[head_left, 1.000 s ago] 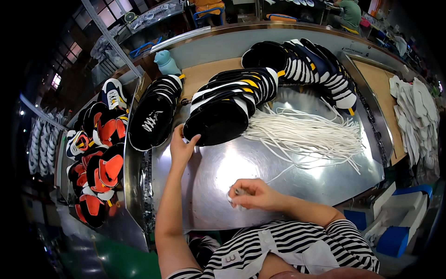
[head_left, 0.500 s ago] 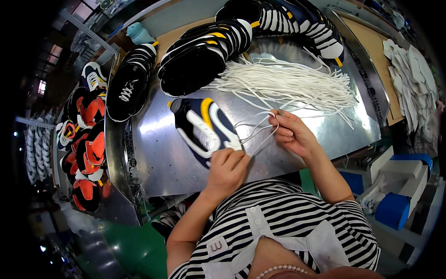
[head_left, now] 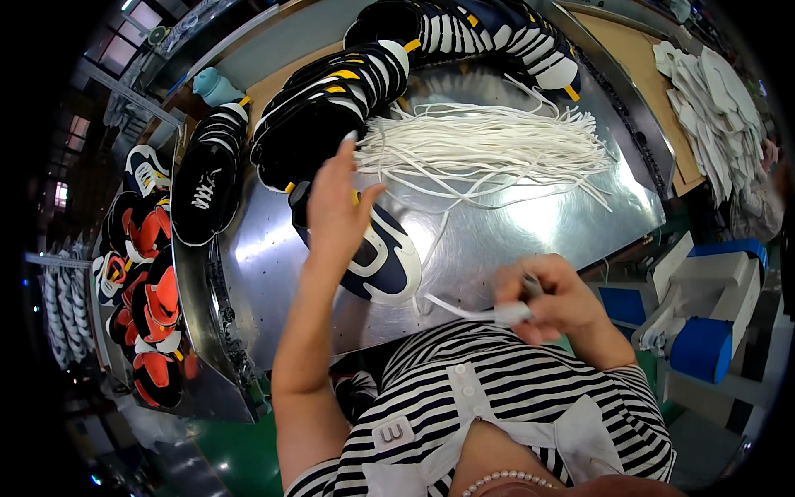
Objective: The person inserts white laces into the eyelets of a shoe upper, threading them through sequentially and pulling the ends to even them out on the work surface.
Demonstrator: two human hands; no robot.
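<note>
A navy, white and yellow shoe upper [head_left: 396, 263] lies on the metal table, its toe pointing toward me. Over its far end and beside the stacked uppers is my left hand [head_left: 333, 203], fingers stretched away from me and thumb apart, holding nothing I can see. My right hand [head_left: 542, 298] is blurred above the near table edge, closed on a white shoelace [head_left: 455, 311]. That lace trails leftward to near the upper's toe; I cannot tell if it is fastened there. Just beyond lies a thick bundle of white shoelaces [head_left: 497, 149].
Stacks of dark shoe uppers [head_left: 302, 137] stand behind, with more uppers [head_left: 497, 33] at the back. Another stack [head_left: 203, 195] is on the left. Orange-and-black shoe parts [head_left: 157, 298] fill the left side. White cut pieces [head_left: 716, 116] and a blue-and-white device [head_left: 700, 348] are at right.
My left hand has left the upper's toe and reached forward over its far end. My right hand has moved down toward me with the shoelace. The whole view has shifted slightly.
</note>
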